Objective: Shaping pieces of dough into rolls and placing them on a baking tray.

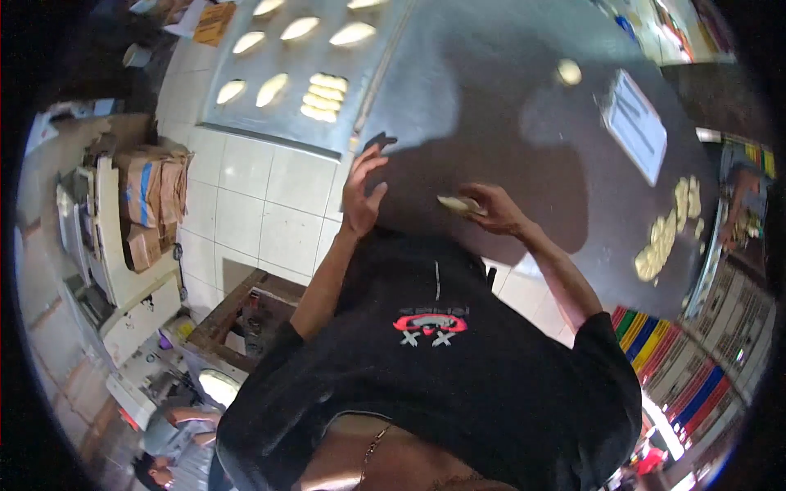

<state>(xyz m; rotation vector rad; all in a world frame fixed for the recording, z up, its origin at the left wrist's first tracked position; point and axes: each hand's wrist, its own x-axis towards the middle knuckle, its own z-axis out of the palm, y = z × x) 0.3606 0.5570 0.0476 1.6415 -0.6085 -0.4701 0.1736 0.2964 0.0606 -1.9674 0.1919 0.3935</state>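
Observation:
Near the front edge of the dark metal worktable (491, 106), my right hand (494, 209) has its fingers closed on a small elongated piece of pale dough (460, 204). To its left, at the table's corner, my left hand (364, 190) is raised with its fingers apart and nothing in it. A metal baking tray (282, 135) at the upper left carries several spindle-shaped dough pieces (300, 29). Closer to my left hand on that tray, several slim dough rolls (324, 97) lie side by side. One round dough lump (569, 72) sits alone at the table's far side.
A white rectangular panel (637, 127) lies on the table's right part, with a cluster of dough pieces (657, 250) nearer its right edge. Stacked coloured crates (671, 360) stand at the lower right. Brown paper sacks (153, 188) and another person (176, 438) are at the left.

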